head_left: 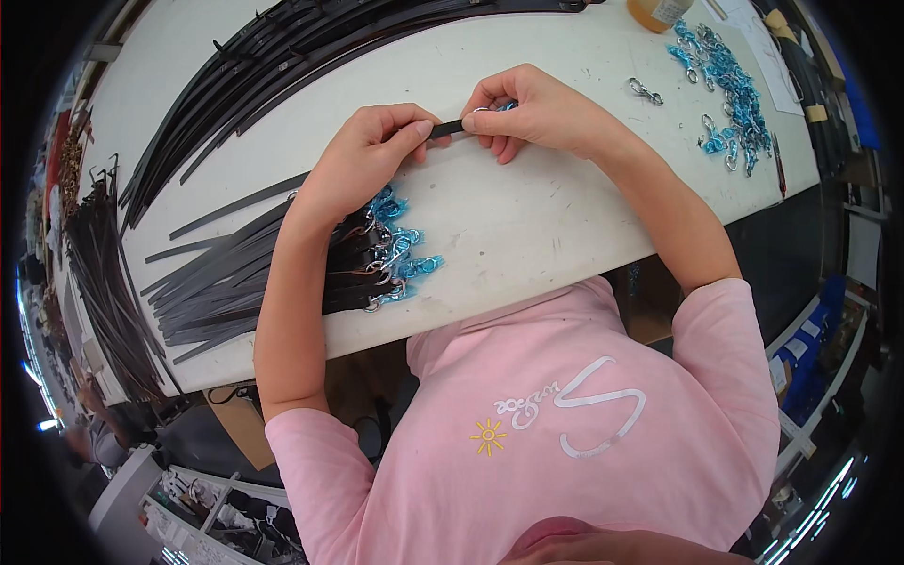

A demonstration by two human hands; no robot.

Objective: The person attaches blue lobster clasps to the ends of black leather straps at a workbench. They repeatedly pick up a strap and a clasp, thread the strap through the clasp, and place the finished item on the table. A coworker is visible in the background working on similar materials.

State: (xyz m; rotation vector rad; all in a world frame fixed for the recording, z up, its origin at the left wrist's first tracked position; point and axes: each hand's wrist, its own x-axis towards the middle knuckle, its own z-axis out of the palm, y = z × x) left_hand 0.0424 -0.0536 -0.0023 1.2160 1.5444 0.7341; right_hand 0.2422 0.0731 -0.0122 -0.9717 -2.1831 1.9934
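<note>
Between my hands runs a short piece of black strap [446, 129], held above the table. My left hand [369, 151] pinches the strap between thumb and fingers. At the strap's other end, my right hand [527, 111] is closed around it, together with a metal ring; a bit of blue wrapping shows between the fingers. Most of that fitting is hidden by the right hand. Below my left forearm lies a bundle of black straps [226, 273], whose right ends carry metal clasps in blue wrapping [400, 250].
On the white table [527, 226], a pile of blue-wrapped metal clasps [739, 89] lies at the right, with one bare clasp [646, 91] beside it. A jar of amber liquid [656, 11] stands at the back. Long black straps [254, 75] curve across the far left; more hang [104, 254] at the left edge.
</note>
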